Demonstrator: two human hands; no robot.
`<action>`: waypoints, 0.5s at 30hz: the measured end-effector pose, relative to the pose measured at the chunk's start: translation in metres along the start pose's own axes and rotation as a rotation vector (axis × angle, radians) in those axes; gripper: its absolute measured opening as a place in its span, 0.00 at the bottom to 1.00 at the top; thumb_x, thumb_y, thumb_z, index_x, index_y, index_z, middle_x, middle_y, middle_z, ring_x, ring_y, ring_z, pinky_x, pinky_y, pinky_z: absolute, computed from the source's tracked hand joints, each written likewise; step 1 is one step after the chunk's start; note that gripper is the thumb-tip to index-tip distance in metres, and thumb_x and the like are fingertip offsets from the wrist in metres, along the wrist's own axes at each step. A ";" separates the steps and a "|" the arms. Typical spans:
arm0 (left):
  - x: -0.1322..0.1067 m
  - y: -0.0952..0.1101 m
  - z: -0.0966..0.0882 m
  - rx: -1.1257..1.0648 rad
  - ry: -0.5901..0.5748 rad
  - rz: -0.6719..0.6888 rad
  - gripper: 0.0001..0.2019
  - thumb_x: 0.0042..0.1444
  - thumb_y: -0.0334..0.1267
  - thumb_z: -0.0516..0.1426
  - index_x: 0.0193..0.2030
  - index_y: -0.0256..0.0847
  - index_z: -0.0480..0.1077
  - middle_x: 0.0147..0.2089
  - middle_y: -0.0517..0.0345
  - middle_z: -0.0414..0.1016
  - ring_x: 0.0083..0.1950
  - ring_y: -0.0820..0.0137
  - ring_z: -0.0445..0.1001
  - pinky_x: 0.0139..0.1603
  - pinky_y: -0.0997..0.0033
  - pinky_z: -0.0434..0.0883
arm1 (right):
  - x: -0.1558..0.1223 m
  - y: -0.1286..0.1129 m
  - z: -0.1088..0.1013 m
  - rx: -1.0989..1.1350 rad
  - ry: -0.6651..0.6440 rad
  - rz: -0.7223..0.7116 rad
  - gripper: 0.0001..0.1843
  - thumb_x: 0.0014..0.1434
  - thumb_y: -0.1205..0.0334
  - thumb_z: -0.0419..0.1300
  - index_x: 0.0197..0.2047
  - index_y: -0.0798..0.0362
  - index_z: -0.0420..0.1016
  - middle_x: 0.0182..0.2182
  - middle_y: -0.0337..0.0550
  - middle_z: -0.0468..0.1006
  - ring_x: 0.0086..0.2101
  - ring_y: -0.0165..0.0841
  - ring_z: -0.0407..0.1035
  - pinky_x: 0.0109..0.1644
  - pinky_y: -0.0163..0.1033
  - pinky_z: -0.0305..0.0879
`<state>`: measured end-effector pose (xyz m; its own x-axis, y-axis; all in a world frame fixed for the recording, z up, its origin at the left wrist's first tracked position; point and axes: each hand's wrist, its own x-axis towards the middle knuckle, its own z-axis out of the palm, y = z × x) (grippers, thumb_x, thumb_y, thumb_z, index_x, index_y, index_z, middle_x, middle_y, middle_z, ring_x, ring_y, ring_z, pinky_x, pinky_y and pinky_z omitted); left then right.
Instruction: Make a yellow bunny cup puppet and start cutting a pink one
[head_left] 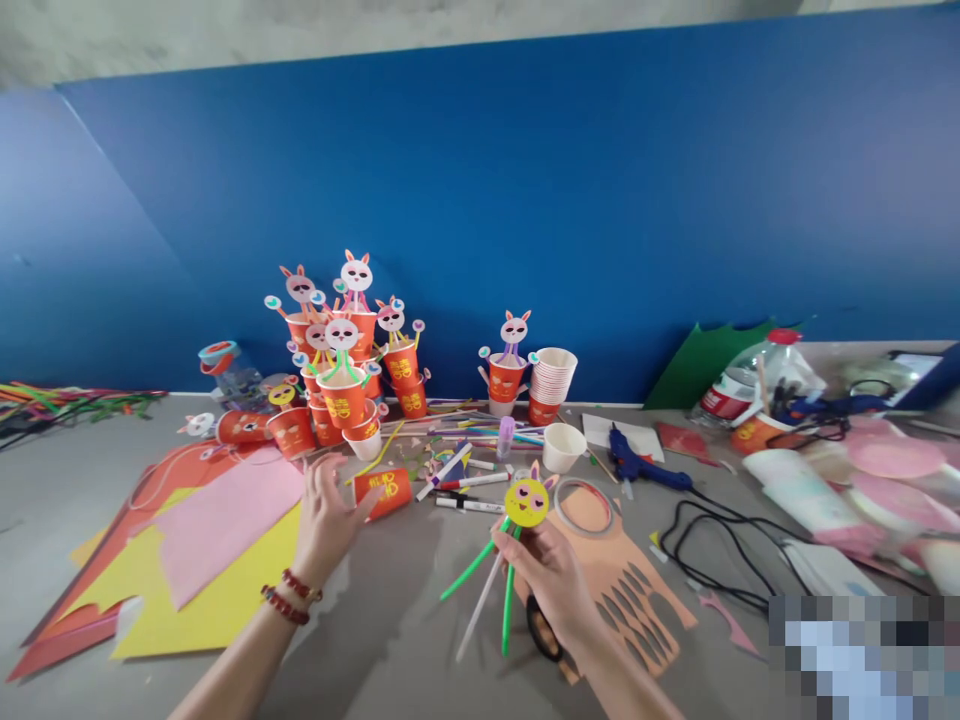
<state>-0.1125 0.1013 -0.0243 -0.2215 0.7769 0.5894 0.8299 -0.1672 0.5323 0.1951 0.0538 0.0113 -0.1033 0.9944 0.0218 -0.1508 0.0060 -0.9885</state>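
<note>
My right hand (pixel 553 575) is closed on a yellow paper rabbit face (pixel 526 500) fixed to green and white straws (pixel 480 575), held above the grey table (pixel 390 630). My left hand (pixel 326 520), with a red bead bracelet at the wrist, reaches with fingers apart and its fingertips at an orange paper cup (pixel 384 490) lying on its side. Behind it stands a pile of orange cups topped with rabbit faces (pixel 345 350).
Pink, yellow and red paper sheets (pixel 202 560) lie at the left. Markers (pixel 465 485), a white cup (pixel 562 446), a stack of cups (pixel 551 378), a tape ring (pixel 583 507), cut orange paper (pixel 630 590), a blue glue gun (pixel 637 465) with black cord and a bottle (pixel 750 385) fill the right.
</note>
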 end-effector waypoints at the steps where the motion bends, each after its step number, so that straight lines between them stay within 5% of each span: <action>1: -0.002 -0.002 -0.002 -0.021 -0.041 -0.032 0.32 0.52 0.55 0.62 0.58 0.39 0.61 0.59 0.41 0.66 0.59 0.50 0.70 0.57 0.45 0.73 | 0.000 0.000 0.000 0.007 -0.001 -0.001 0.27 0.48 0.36 0.70 0.33 0.54 0.75 0.24 0.39 0.71 0.25 0.31 0.64 0.29 0.35 0.64; 7: -0.009 0.001 -0.013 -0.161 -0.511 -0.058 0.31 0.56 0.53 0.61 0.63 0.43 0.60 0.63 0.45 0.69 0.64 0.52 0.69 0.63 0.47 0.67 | -0.002 0.001 0.002 0.004 -0.009 0.001 0.26 0.50 0.37 0.69 0.32 0.54 0.74 0.25 0.39 0.71 0.26 0.31 0.64 0.30 0.35 0.64; 12: -0.004 0.030 -0.023 -0.264 -0.519 -0.051 0.21 0.60 0.52 0.57 0.55 0.43 0.69 0.57 0.48 0.75 0.58 0.53 0.72 0.57 0.55 0.71 | -0.007 -0.003 0.001 0.143 -0.130 0.013 0.21 0.51 0.44 0.72 0.34 0.54 0.76 0.27 0.39 0.72 0.27 0.30 0.65 0.32 0.35 0.65; 15: 0.000 0.058 -0.028 -0.445 -0.676 -0.111 0.19 0.62 0.53 0.54 0.53 0.43 0.69 0.51 0.50 0.76 0.50 0.58 0.75 0.48 0.63 0.73 | -0.012 -0.010 0.001 0.253 -0.318 0.019 0.16 0.52 0.50 0.73 0.34 0.54 0.78 0.29 0.40 0.73 0.27 0.29 0.65 0.32 0.35 0.65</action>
<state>-0.0786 0.0746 0.0243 0.1843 0.9778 0.1001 0.5091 -0.1821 0.8413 0.1973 0.0417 0.0210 -0.4012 0.9117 0.0887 -0.3792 -0.0771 -0.9221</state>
